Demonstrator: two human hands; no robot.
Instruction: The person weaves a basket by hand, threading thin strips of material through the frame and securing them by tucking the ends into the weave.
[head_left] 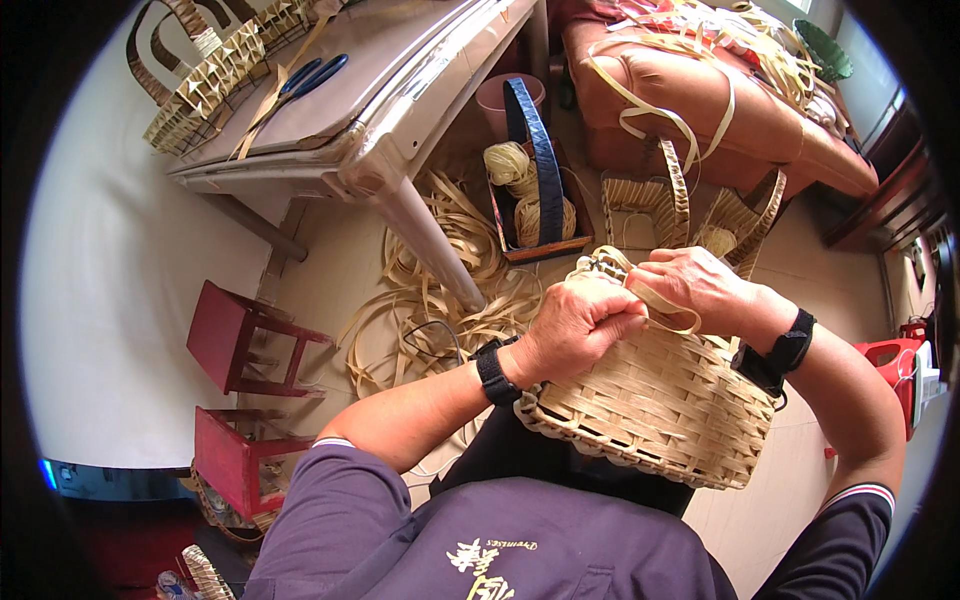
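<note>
"Head view, leftmost first: what lies around you?"

"Two squat red wooden stools, then dark-handled metal scissors on the smooth grey desk."

"And your hands?"

"Your left hand is clenched, thumb and forefinger pinching a narrow, flat, cream strip. Under it, a straw-coloured, boxy woven basket lies tilted, seemingly on your lap. At its far edge, your right hand has bent fingers bunched on the same strip, which bows loosely between both hands."

"What could go wrong for you?"

"Tug unevenly and that strip could twist or crease; press hard at the far edge and the basket could slip, since little else seems to brace it."

"Textures?"

"You have a coarse over-under weave with dark gaps along the near edge; farther right, a padded orange-brown sofa carries loose, curling pale strips."
</note>
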